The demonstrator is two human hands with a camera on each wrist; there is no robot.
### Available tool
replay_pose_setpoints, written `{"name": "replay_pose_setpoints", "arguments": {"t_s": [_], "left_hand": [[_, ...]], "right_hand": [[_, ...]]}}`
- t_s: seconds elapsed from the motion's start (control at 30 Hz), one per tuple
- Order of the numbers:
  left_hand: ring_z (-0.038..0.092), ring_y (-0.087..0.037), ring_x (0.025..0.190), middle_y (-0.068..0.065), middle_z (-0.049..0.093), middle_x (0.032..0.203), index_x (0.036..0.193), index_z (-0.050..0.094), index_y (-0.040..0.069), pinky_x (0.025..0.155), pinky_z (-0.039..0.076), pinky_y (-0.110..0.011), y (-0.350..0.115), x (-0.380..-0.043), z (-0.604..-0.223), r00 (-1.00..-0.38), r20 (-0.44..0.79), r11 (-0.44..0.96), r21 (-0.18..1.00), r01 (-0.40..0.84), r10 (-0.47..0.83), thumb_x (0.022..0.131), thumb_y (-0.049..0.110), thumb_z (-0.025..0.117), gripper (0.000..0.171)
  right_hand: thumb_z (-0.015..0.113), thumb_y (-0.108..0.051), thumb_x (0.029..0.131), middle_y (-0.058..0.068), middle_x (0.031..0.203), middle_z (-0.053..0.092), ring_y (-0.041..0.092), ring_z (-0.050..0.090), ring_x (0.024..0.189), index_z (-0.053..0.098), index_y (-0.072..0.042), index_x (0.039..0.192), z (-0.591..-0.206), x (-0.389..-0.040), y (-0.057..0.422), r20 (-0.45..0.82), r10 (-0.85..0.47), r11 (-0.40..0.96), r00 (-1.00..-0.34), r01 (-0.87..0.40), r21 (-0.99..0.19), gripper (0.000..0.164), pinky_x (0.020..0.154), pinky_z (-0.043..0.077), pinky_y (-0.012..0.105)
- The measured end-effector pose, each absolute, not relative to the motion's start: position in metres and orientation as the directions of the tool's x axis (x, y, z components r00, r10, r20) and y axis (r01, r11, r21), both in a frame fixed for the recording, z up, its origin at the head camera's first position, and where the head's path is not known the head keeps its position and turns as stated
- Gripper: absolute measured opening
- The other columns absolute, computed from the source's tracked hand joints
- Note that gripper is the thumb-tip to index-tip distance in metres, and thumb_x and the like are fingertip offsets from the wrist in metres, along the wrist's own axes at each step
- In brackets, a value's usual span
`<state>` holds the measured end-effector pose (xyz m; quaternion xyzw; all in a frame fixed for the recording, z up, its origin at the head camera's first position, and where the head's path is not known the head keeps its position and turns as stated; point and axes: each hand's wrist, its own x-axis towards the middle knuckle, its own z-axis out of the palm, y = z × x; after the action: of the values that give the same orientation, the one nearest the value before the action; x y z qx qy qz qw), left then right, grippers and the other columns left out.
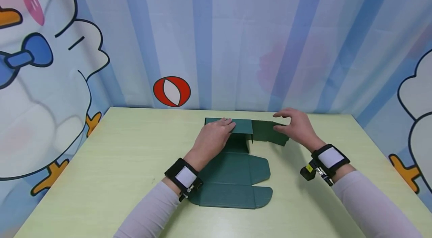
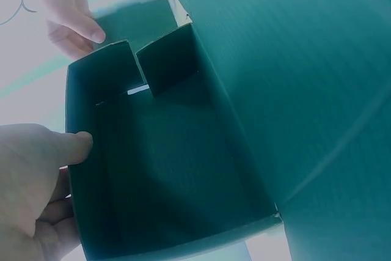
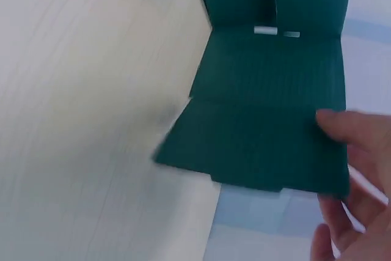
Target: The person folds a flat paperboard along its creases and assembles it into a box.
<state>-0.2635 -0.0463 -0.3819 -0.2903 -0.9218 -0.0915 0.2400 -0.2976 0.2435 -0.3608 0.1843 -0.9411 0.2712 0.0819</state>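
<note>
A dark green cardboard box (image 1: 226, 168), partly folded, lies on the table with its lid panel spread toward me. My left hand (image 1: 214, 140) grips the far wall; in the left wrist view its thumb (image 2: 78, 148) is inside the wall and the fingers are outside. At the box's right end, a long side flap (image 1: 266, 131) sticks outward. My right hand (image 3: 360, 163) holds the outer edge of this flap, thumb on its face and fingers behind. Two upright end tabs (image 2: 171, 59) stand at that end, above narrow slots (image 3: 266, 30).
The pale wooden table (image 1: 135, 163) extends around the box. Rounded lid tabs (image 1: 261, 196) stick out to the right at the near end. Behind the table's far edge hangs a striped blue curtain (image 1: 229, 42) with cartoon prints.
</note>
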Motion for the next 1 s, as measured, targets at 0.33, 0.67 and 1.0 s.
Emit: {"name": "replay_pose_setpoints", "arguments": {"t_s": [0.33,0.67,1.0], "left_hand": [[0.067,-0.022,0.118,-0.007,0.069,0.127,0.126,0.068,0.011,0.096,0.056,-0.037,-0.046,-0.263,-0.382,-0.714,0.496,0.811,0.030,0.584,0.495,0.095,0.015,0.066,0.032],[0.067,-0.022,0.117,-0.006,0.070,0.127,0.126,0.069,0.011,0.095,0.057,-0.036,-0.047,-0.261,-0.379,-0.718,0.494,0.821,0.014,0.571,0.491,0.094,0.015,0.067,0.032],[0.068,-0.021,0.116,-0.005,0.070,0.127,0.125,0.069,0.013,0.094,0.057,-0.036,-0.049,-0.261,-0.380,-0.714,0.501,0.823,0.005,0.568,0.489,0.095,0.016,0.066,0.031]], "right_hand": [[0.064,-0.016,0.096,0.023,0.140,0.056,0.042,0.052,0.130,0.059,-0.004,0.135,-0.378,-0.306,0.260,-0.011,-0.379,0.697,-0.926,-0.278,-0.661,0.042,0.103,0.048,0.056],[0.058,-0.018,0.100,0.017,0.131,0.063,0.035,0.055,0.125,0.066,-0.007,0.126,-0.384,-0.296,0.262,-0.042,-0.435,0.631,-0.900,-0.271,-0.726,0.029,0.098,0.051,0.047],[0.060,-0.013,0.098,0.011,0.113,0.071,0.014,0.060,0.090,0.070,-0.009,0.121,-0.374,-0.283,0.252,-0.035,-0.523,0.602,-0.852,-0.340,-0.722,0.025,0.081,0.048,0.026]]}}
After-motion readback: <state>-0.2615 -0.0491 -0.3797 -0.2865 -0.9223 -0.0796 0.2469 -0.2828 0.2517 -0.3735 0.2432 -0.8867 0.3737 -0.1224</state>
